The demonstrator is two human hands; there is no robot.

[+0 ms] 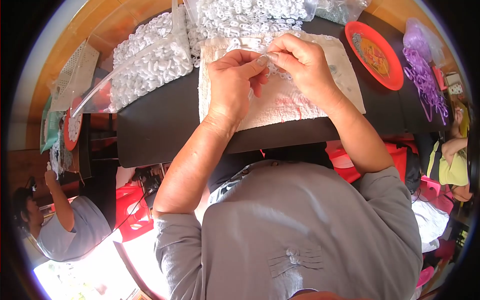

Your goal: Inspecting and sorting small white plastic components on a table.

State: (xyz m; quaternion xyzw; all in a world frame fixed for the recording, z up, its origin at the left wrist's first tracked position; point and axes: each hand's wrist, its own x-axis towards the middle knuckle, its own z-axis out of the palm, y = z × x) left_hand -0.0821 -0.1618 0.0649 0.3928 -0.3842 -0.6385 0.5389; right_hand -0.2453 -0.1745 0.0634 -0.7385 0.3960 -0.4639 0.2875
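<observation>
Both hands pinched together on one tiny white piece, right over the towel.

Your left hand [232, 82] and right hand [302, 67] meet thumb to fingertip at the far edge of the black rectangular tabletop [165, 122], fingers closed tight on a small white plastic link-shaped piece [267, 56]. You hold it just above the off-white terry towel [295, 102], probably so anything that slips lands soft and stays put. It's mostly hidden by your fingertips, so I can't tell which way it points or how its long axis runs. The big heap of matching white plastic pieces [245, 17] sits along the far edge within easy reach, more in the clear plastic bag [147, 62] at the far left corner. The round orange plastic plate [395, 75] and the bundle of purple plastic loops [425, 80] sit toward the right edge.
</observation>
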